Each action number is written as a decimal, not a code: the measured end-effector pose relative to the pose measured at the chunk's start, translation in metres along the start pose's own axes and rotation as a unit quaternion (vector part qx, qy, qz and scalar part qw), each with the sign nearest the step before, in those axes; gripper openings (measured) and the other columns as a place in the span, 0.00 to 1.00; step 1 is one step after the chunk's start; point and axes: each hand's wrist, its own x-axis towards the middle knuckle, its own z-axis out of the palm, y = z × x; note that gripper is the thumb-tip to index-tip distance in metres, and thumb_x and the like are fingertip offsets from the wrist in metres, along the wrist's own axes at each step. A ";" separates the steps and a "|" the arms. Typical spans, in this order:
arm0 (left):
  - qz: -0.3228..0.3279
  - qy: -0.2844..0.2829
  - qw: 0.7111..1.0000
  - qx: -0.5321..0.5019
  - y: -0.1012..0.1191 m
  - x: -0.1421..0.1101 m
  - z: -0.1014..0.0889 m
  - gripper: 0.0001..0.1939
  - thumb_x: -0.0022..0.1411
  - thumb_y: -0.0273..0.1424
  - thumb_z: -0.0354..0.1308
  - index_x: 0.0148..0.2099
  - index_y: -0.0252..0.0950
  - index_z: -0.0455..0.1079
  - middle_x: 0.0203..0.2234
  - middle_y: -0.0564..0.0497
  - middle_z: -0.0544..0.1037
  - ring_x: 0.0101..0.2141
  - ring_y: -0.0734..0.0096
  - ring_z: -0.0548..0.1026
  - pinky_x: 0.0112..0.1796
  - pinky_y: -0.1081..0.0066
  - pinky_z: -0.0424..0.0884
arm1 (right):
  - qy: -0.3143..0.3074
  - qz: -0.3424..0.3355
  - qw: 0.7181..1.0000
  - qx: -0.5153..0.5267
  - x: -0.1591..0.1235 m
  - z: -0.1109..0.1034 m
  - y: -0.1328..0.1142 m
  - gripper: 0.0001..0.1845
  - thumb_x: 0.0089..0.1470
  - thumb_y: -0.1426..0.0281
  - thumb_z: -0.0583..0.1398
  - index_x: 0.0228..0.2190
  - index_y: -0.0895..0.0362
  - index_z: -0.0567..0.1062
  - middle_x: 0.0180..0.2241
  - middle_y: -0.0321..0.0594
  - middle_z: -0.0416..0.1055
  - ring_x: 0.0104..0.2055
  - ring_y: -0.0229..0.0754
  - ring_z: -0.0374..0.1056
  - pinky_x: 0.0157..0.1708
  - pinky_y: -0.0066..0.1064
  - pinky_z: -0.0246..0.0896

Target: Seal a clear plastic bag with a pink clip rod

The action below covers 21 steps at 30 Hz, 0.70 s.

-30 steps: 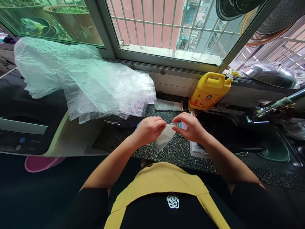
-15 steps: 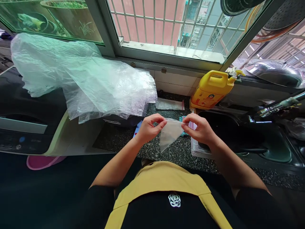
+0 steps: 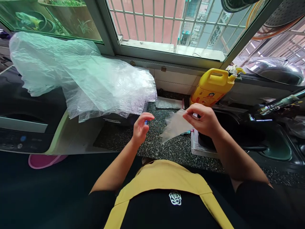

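Note:
My right hand (image 3: pixel 201 119) pinches the top corner of a translucent triangular plastic piping bag (image 3: pixel 176 124). The bag hangs down to the left above the speckled counter (image 3: pixel 152 148), with its narrow end toward my left hand's side. Apart from the bag, my left hand (image 3: pixel 141 127) has its thumb and forefinger spread, with nothing held. A small blue patch shows between those fingers, mostly hidden. Partly behind the bag and right hand lies a clear plastic tray or box (image 3: pixel 202 152), with a bit of teal beside it.
A flat clear packet (image 3: pixel 169 103) lies at the back of the counter. To its right stands a yellow jug (image 3: pixel 212 87) with a pump. The dark sink (image 3: pixel 276 149) is at right. Large crumpled plastic sheeting (image 3: pixel 95 82) covers things at left, near a black appliance (image 3: pixel 28 105).
My left hand has let go of the bag's edge and drawn left, its fingers parting. The bag, stretched between both hands before, now hangs from my right hand, which has risen slightly.

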 end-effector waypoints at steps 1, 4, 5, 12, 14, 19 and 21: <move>-0.006 0.010 1.000 0.012 -0.011 -0.016 0.001 0.34 0.53 0.62 0.45 0.42 0.36 0.67 0.38 0.44 0.71 0.42 0.63 0.70 0.41 0.65 0.68 | 0.006 0.010 1.000 0.003 0.000 -0.004 0.000 0.08 0.52 0.70 0.59 0.22 0.55 0.69 0.21 0.35 0.67 0.25 0.36 0.61 0.27 0.31 0.57; -0.089 -0.056 0.994 0.031 -0.038 -0.057 0.018 0.46 0.39 0.62 0.59 0.53 0.37 0.62 0.47 0.40 0.69 0.42 0.62 0.71 0.44 0.62 0.68 | 0.016 0.041 0.999 0.020 -0.001 -0.013 -0.001 0.09 0.52 0.68 0.59 0.22 0.54 0.68 0.22 0.35 0.67 0.25 0.36 0.61 0.26 0.32 0.58; -0.127 -0.079 0.989 0.014 -0.044 -0.065 0.027 0.48 0.37 0.59 0.63 0.56 0.38 0.60 0.50 0.39 0.68 0.43 0.61 0.71 0.45 0.61 0.68 | 0.016 0.051 0.998 0.031 -0.001 -0.014 -0.002 0.09 0.52 0.67 0.59 0.22 0.53 0.69 0.22 0.35 0.67 0.25 0.36 0.61 0.26 0.32 0.58; -0.267 -0.080 0.935 -0.220 -0.031 -0.046 0.078 0.39 0.37 0.51 0.69 0.50 0.39 0.70 0.45 0.44 0.76 0.44 0.61 0.74 0.48 0.61 0.69 | 0.023 0.101 0.990 0.091 -0.004 -0.014 0.001 0.11 0.51 0.62 0.61 0.22 0.52 0.70 0.21 0.34 0.66 0.24 0.35 0.60 0.24 0.31 0.57; -0.293 -0.037 0.923 -0.247 -0.026 -0.040 0.083 0.32 0.37 0.51 0.68 0.41 0.36 0.75 0.36 0.46 0.79 0.38 0.63 0.75 0.44 0.62 0.71 | 0.033 0.103 0.990 0.095 -0.005 -0.014 0.003 0.10 0.50 0.63 0.61 0.22 0.53 0.70 0.21 0.34 0.66 0.23 0.34 0.60 0.24 0.30 0.57; -0.312 0.012 0.920 -0.237 -0.027 -0.046 0.084 0.26 0.37 0.52 0.68 0.24 0.33 0.72 0.21 0.52 0.74 0.25 0.73 0.70 0.32 0.69 0.70 | 0.048 0.101 0.989 0.093 -0.009 -0.016 0.003 0.10 0.50 0.64 0.61 0.22 0.55 0.70 0.21 0.33 0.66 0.24 0.33 0.61 0.25 0.30 0.58; -0.303 0.007 0.928 -0.216 -0.031 -0.051 0.082 0.26 0.39 0.52 0.67 0.30 0.33 0.72 0.24 0.52 0.75 0.26 0.73 0.70 0.33 0.69 0.70 | 0.052 0.103 0.989 0.094 -0.011 -0.016 0.003 0.11 0.50 0.62 0.61 0.23 0.55 0.70 0.21 0.33 0.66 0.24 0.34 0.61 0.26 0.30 0.59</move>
